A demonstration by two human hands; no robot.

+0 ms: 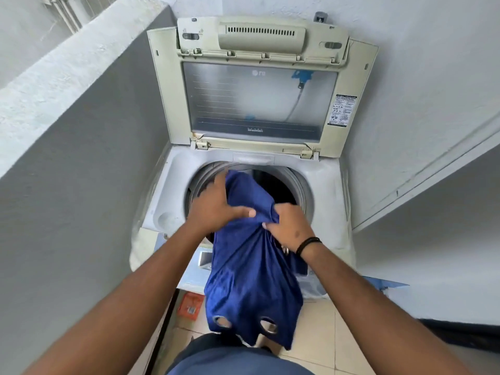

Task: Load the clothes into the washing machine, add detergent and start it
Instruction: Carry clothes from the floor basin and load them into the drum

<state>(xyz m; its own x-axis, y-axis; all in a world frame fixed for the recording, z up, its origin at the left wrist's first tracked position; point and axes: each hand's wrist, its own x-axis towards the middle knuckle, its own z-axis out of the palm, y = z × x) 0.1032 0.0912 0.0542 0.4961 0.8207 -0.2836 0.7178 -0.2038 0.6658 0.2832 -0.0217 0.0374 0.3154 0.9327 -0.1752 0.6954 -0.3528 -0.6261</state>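
A top-loading washing machine (328,201) stands in front of me with its lid (257,101) raised upright. A dark blue cloth with metal eyelets (249,272) hangs from the drum opening (281,188) down over the machine's front edge. My left hand (216,204) grips the cloth's upper part at the left of the drum mouth. My right hand (289,226) pinches a bunched fold of the same cloth just to the right. The cloth's top end reaches into the dark drum; the drum's contents are hidden.
A grey wall (81,171) closes in tightly on the left and a white wall (433,90) on the right. An orange packet (190,305) lies on the tiled floor (319,334) at the machine's front left. A round recess (167,220) sits in the machine's top left corner.
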